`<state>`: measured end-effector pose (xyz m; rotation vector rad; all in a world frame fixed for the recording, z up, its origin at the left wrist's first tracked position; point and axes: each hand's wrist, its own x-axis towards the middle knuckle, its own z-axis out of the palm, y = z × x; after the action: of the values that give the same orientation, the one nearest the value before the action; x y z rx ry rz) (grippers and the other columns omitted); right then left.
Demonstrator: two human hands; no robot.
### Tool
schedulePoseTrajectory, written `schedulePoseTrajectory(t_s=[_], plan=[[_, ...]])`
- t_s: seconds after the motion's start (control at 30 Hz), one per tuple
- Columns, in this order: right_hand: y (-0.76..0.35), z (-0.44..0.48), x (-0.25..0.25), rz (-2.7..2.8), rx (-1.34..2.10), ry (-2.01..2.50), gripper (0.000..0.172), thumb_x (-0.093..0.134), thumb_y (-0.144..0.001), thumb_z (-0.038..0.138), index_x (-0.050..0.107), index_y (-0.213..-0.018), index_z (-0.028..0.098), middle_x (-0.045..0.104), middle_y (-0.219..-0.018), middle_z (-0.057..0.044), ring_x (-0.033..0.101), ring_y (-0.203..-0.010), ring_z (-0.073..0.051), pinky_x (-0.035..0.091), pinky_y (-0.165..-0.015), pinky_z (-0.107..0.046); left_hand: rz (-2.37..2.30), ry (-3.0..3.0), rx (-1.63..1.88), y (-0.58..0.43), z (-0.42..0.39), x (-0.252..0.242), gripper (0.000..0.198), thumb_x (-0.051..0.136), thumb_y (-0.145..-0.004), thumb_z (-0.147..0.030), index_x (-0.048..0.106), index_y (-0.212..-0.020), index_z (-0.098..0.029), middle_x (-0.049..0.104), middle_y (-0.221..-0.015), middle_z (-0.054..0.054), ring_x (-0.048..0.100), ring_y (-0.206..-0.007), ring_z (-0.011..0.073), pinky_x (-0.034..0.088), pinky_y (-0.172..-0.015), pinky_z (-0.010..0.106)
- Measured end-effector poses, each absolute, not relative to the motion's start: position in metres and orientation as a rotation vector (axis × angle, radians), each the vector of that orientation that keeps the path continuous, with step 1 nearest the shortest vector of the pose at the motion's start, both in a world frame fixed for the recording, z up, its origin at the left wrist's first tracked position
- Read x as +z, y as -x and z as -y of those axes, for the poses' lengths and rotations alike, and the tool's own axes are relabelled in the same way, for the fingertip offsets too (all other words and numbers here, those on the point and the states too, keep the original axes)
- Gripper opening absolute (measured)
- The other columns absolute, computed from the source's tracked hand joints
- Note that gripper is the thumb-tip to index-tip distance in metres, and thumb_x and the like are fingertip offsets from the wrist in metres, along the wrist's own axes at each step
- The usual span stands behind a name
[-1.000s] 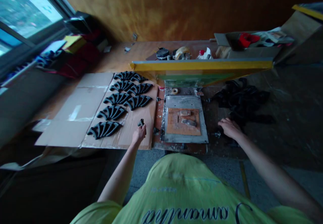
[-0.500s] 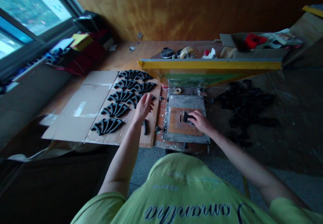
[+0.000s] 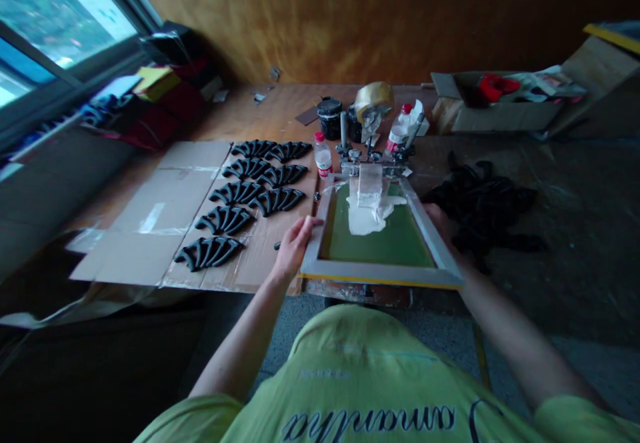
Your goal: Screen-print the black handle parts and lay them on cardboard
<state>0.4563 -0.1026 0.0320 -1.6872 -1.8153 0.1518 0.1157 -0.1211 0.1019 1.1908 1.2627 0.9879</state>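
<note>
A screen printing frame with a green mesh lies lowered over the work plate, which it hides. White ink is smeared on the mesh near the hinge end, below a pale squeegee-like block. My left hand is closed at the frame's left side, fingertips on its edge. At the right side, my right hand grips the frame, its fingers partly hidden behind the rim. Black curved handle-like pieces lie in fanned rows on cardboard left of my left hand. One loose piece shows beside that wrist.
A heap of black pieces lies at the right. Behind the frame stand a hinge clamp, red-capped bottles, a dark jar and a tape roll. An open carton is at the back right.
The raised screen frame has swung down over the plate. My right hand has left the black piece on the plate for the frame's right side; my left hand has moved to its left side.
</note>
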Motion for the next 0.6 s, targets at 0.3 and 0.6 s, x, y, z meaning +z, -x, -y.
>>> schedulePoseTrajectory(t_s=[0.3,0.6], plan=[[-0.380,0.059,0.061,2.222,0.118,1.657,0.040,0.076,-0.078,0.033,0.062,-0.112,0.017,0.062,-0.108,-0.013,0.056,-0.104,-0.029,0.046,-0.090,-0.042,-1.438,-1.142,0.774,-0.114,0.133,-0.019,0.073,0.067,-0.078,-0.047,0.047,-0.142,-0.018,0.068,-0.077,0.000,0.062,-0.066,0.0142,0.049,-0.064,0.024],[-0.390,0.122,0.048,2.662,0.324,1.176,0.020,0.054,-0.080,0.007,0.069,-0.084,0.019,0.067,-0.083,-0.007,0.056,-0.088,-0.021,0.038,-0.076,-0.031,-1.480,-1.095,0.753,-0.115,0.134,-0.020,0.058,0.068,-0.079,-0.043,0.058,-0.131,-0.019,0.071,-0.083,0.003,0.066,-0.074,0.0174,0.052,-0.068,0.026]])
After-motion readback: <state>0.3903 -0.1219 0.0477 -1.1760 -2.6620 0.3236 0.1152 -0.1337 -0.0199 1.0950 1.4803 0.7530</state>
